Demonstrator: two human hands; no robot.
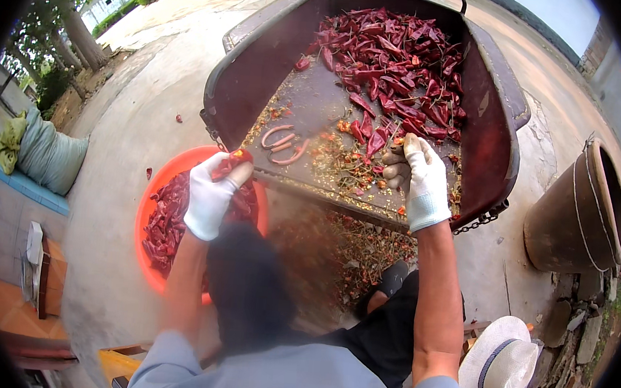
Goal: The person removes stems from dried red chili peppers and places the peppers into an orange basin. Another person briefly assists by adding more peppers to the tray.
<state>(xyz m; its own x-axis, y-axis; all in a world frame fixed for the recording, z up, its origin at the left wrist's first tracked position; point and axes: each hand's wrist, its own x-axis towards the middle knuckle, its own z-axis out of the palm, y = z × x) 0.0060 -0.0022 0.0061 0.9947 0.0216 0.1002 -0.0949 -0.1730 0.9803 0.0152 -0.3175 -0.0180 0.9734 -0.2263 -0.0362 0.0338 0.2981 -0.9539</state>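
My left hand (208,195), in a white glove with tan fingertips, pinches a red chili pepper (239,157) above the edge of an orange basin (150,214). Dark red chili pieces (166,219) fill that basin. Over the cart's open end, my right hand (425,180) wears a matching glove. Its fingers are curled closed, with a small orange-yellow bit by the fingertips; what they hold is unclear. Beyond it, a big heap of dried red chilies (390,62) covers the far part of the cart (501,136). Pink-handled scissors (282,146) lie on the cart bed among seeds and stems.
Stems and scraps (372,246) litter the ground below the cart's edge, near my shoe (393,279). A tall brown barrel (560,221) stands at right, a pale hat (505,366) at lower right. A stuffed sack (51,152) sits at left. Chains (477,224) hang from the cart.
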